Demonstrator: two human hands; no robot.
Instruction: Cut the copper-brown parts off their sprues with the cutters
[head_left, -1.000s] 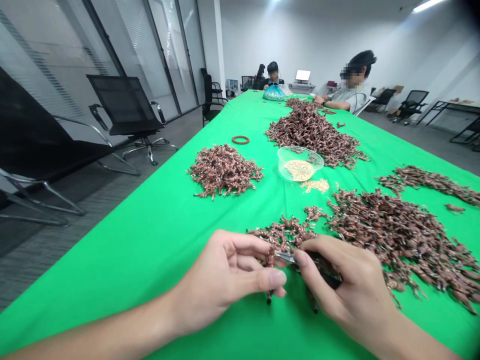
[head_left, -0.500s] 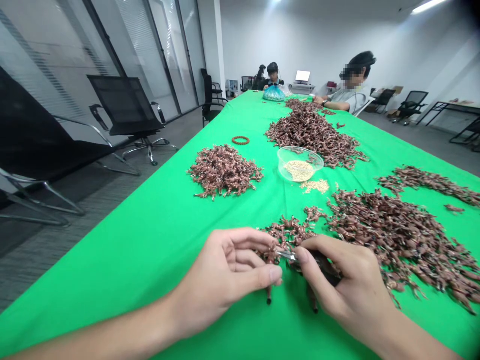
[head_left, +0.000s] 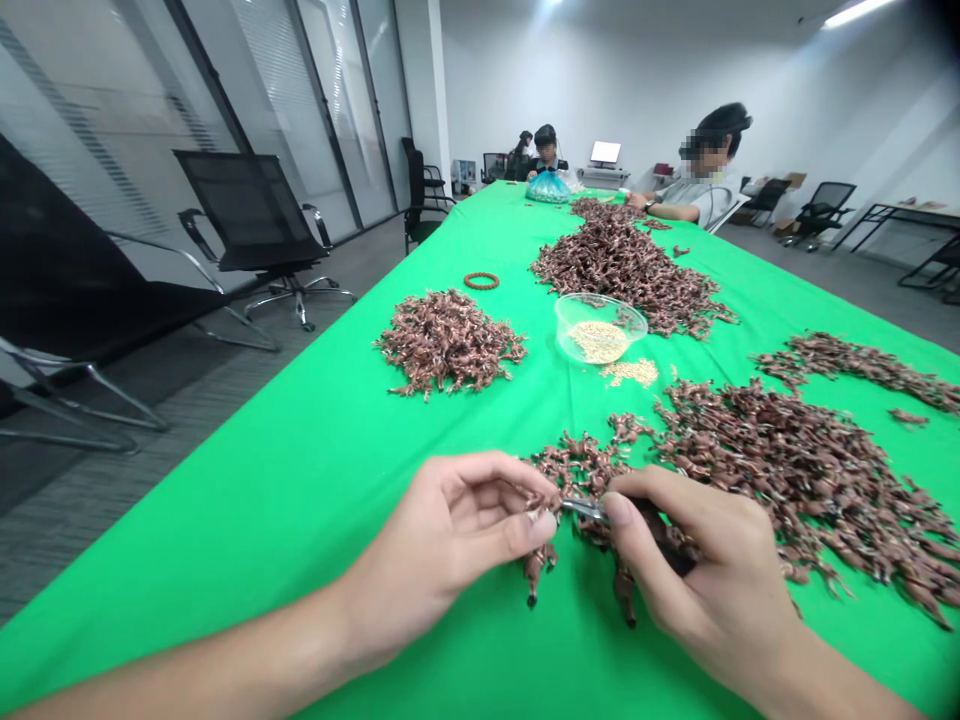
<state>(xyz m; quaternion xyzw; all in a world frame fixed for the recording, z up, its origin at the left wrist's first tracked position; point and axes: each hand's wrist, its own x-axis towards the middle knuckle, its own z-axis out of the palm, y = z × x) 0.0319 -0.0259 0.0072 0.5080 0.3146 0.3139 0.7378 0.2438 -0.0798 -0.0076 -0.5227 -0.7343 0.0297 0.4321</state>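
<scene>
My left hand (head_left: pixel 457 550) pinches a small brown figurine (head_left: pixel 536 500) between thumb and fingers at the lower middle. From the right, my right hand (head_left: pixel 705 560) is closed round a dark-handled metal tool (head_left: pixel 589 509), whose silver tip touches or nearly touches the piece in my left fingertips. Part of the tool's handle is hidden by my right fingers. Just beyond both hands lies a loose cluster of brown figurines (head_left: pixel 577 462). A larger heap of the same figurines (head_left: pixel 795 480) spreads to the right of my right hand.
A clear plastic bowl (head_left: pixel 600 330) holds pale grains, with more grains (head_left: pixel 631 373) spilled beside it. Brown heaps lie left (head_left: pixel 450 345) and behind (head_left: pixel 622 260). A brown ring (head_left: pixel 481 281) rests on the green cloth (head_left: pixel 300 480). People sit farther back beside a blue bag (head_left: pixel 548 188).
Both hands have shifted slightly; my right hand and the tool moved a little to the right. The tool's metal tip now shows more plainly near my left fingertips.
</scene>
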